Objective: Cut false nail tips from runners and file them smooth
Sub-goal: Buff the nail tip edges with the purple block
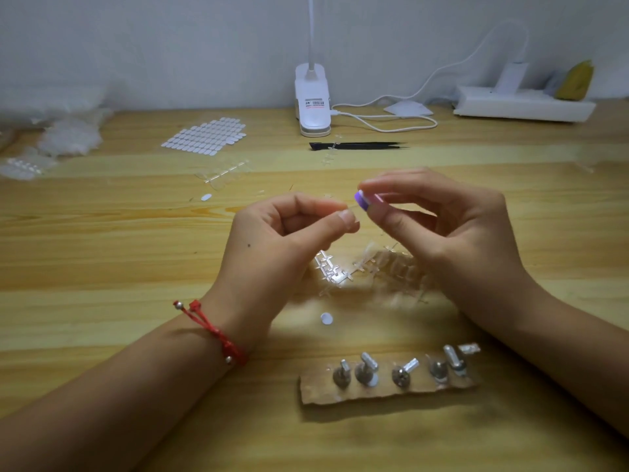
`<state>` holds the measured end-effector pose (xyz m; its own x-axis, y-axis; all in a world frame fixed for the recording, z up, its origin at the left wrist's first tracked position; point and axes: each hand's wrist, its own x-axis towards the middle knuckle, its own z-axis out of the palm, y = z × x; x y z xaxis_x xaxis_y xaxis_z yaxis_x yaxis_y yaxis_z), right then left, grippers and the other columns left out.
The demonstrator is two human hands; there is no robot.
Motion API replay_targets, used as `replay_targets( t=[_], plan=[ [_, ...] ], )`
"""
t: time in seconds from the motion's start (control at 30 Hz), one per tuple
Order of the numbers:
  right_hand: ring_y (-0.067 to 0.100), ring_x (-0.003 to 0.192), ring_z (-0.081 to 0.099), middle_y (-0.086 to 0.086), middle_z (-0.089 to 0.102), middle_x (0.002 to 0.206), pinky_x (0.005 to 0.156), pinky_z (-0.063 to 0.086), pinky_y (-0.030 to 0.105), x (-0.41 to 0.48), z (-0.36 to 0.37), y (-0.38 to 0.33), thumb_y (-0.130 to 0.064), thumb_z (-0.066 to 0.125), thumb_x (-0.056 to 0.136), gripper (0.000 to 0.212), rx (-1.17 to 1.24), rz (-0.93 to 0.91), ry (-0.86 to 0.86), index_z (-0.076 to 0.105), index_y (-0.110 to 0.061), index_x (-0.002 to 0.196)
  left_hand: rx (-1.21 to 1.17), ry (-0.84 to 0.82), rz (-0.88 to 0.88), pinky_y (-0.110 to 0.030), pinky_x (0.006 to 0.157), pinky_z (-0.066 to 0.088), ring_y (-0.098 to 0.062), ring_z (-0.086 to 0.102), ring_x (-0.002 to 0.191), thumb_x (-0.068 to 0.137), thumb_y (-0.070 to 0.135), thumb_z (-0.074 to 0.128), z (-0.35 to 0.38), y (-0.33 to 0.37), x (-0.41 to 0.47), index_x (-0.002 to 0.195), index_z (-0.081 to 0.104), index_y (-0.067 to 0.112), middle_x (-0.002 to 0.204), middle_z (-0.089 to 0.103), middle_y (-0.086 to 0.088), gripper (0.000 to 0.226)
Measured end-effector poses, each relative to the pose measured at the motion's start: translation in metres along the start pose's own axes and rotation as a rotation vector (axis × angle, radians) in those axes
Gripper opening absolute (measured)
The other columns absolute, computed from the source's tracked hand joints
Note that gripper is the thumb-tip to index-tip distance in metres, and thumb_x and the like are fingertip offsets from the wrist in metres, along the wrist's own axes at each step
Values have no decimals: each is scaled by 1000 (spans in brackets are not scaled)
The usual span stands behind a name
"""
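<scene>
My left hand (282,240) is raised over the middle of the wooden table, thumb and forefinger pinching a small clear nail tip (350,206) that is barely visible. My right hand (439,219) grips a small purple and white file block (363,200) between thumb and fingers, its end touching the tip. Under both hands lies a heap of clear plastic runners (371,270). A tidy patch of cut white nail tips (207,136) lies further back on the left. A loose tip (206,197) and another loose tip (326,318) lie on the table.
A cardboard strip (388,386) with several metal stands sits near the front edge. Black tweezers (357,145), a white clip lamp (312,100) with its cable, a white power strip (520,103) and clear plastic bags (64,131) line the back.
</scene>
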<state>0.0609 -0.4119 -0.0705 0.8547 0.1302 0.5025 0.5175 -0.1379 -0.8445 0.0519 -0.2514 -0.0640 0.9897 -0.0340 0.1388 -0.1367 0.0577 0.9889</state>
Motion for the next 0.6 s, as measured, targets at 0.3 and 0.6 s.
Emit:
replay_targets(
  t=[0.3,0.6],
  plan=[
    [15,86,69,-2,73,97,74,59,34,1,-1,-2,-20,72,80,16,7,58,21,73,-23,95,-50,-8,-31,-4,50,39,3,60,54,79,6,69,-1,-1,1,79,68,10,70,74,-1,4],
    [15,78,71,-1,75,92,72,60,32,2,-2,0,-19,73,78,18,31,150,19,74,-23,96,-79,-44,-18,-4,52,40,2,58,49,79,1,67,-1,-1,0,76,65,9,68,72,-2,9]
  ],
)
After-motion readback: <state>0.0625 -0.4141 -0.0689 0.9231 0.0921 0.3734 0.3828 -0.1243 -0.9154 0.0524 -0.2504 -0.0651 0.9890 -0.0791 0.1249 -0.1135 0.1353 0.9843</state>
